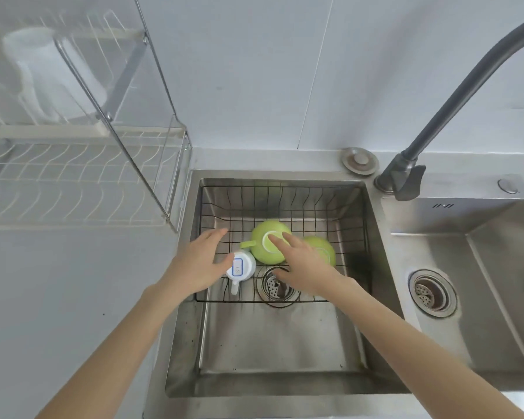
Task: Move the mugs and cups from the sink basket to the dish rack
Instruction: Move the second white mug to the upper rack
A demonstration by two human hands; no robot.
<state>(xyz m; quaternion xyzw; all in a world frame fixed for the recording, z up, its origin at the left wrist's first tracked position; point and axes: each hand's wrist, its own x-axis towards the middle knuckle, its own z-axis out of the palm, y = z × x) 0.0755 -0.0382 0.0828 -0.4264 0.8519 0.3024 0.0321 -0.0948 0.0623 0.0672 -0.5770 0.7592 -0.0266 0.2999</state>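
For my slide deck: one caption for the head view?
Both hands reach into the sink basket toward two green mugs and a white mug.

white mug: blue-framed label on its upturned base, characters too small to read. right sink: small dark slash marks on back wall, illegible.

Both hands over the sink basket
Left hand beside white mug; right hand above two green mugs
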